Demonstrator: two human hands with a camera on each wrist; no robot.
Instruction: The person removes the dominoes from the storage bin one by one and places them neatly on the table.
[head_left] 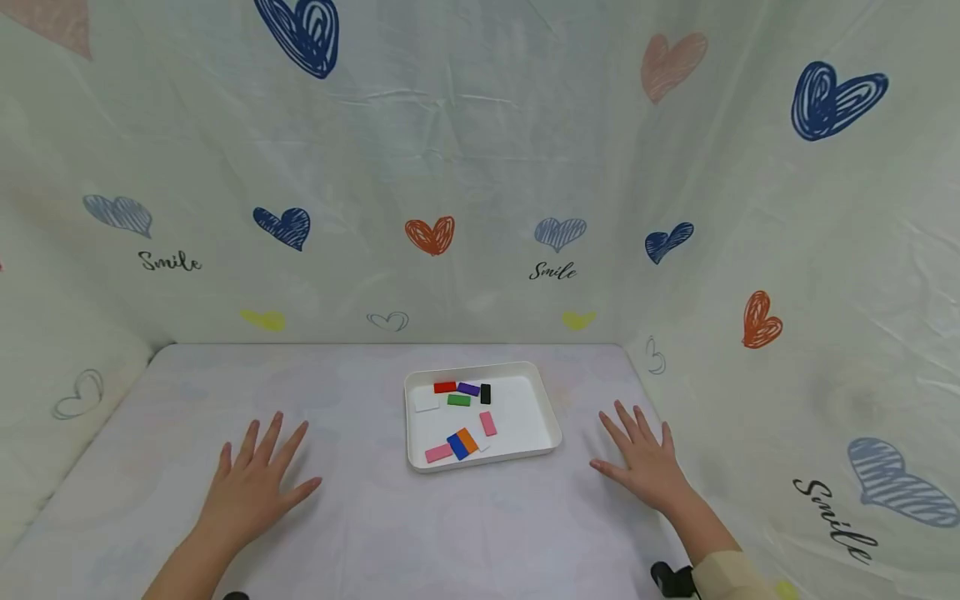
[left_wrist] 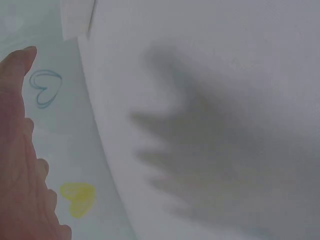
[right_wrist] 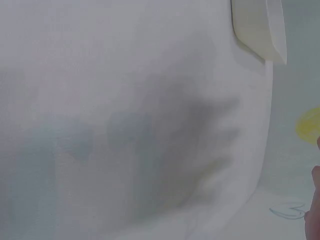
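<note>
My left hand (head_left: 251,492) is spread above the left part of the table, fingers straight, holding nothing. To the right of the tray, my right hand (head_left: 643,462) is likewise spread and holds nothing. Between them a white rectangular tray (head_left: 525,417) carries several small coloured blocks. Near its back lie a red block (head_left: 445,387), a purple block (head_left: 468,389), a black block (head_left: 485,394), a green block (head_left: 459,400) and a white block (head_left: 427,404). Toward its front are a blue block (head_left: 457,447), an orange block (head_left: 468,440) and two pink blocks, one pink block (head_left: 488,423) standing apart.
A white cloth covers the table (head_left: 360,533). Behind it and at the sides hangs a pale curtain (head_left: 480,150) printed with hearts and the word Smile. Both hands cast shadows on the cloth. A dark object (head_left: 672,579) sits by the right wrist.
</note>
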